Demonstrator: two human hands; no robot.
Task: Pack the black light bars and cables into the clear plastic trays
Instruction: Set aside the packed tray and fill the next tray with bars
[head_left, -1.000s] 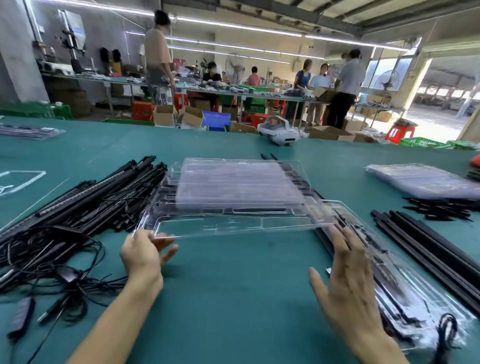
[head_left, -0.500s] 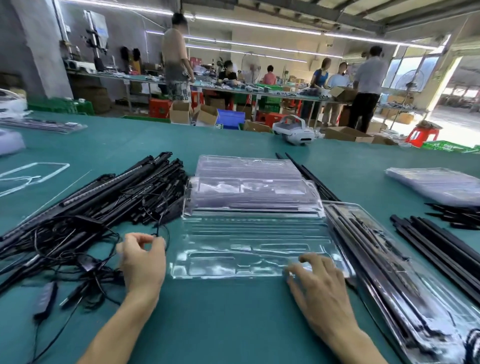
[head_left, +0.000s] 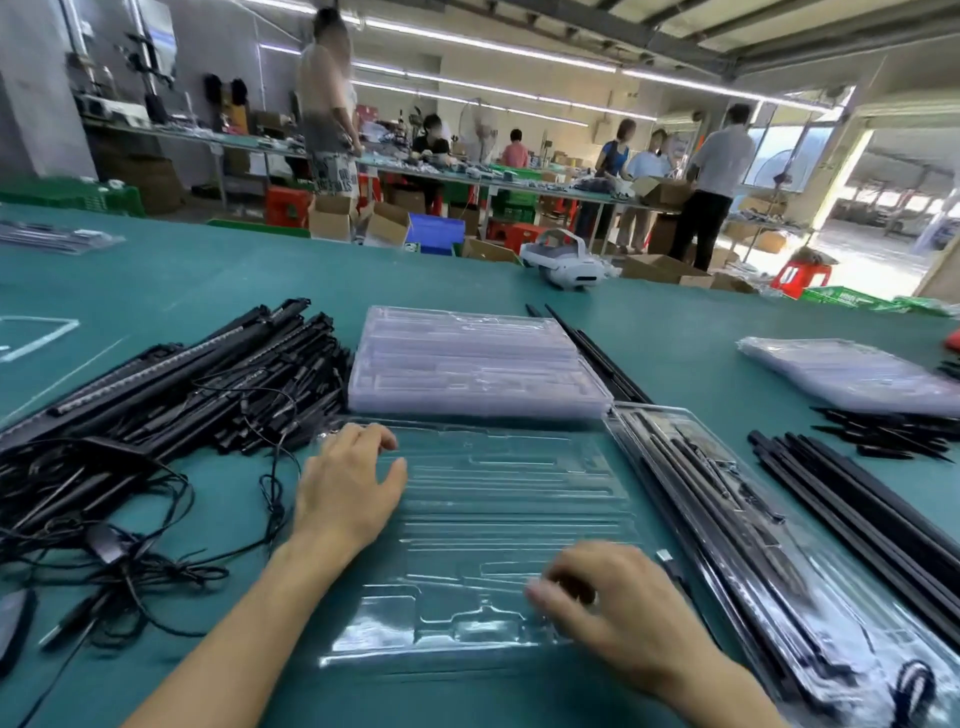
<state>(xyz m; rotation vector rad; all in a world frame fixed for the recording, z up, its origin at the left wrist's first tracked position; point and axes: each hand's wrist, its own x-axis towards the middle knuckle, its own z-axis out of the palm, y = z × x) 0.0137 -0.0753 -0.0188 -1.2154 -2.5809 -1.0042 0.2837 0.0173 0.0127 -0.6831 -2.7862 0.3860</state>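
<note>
An empty clear plastic tray (head_left: 498, 525) lies flat on the green table in front of me. My left hand (head_left: 345, 493) rests on its far left part with loosely bent fingers. My right hand (head_left: 610, 608) lies on its near right part, fingers curled, holding nothing that I can see. Behind the tray sits a stack of clear trays (head_left: 467, 364). A heap of black light bars (head_left: 208, 384) and tangled black cables (head_left: 98, 519) fills the left side. A packed tray (head_left: 737, 525) with bars and a cable lies at the right.
More black bars (head_left: 872, 509) lie at the far right, with small black parts (head_left: 883, 431) and a bag of trays (head_left: 841, 374) beyond them. A white headset (head_left: 563, 260) sits at the table's far edge. Several people work at benches in the background.
The single tray came off the stack and now lies flat on the table close to me. Both hands moved onto its surface.
</note>
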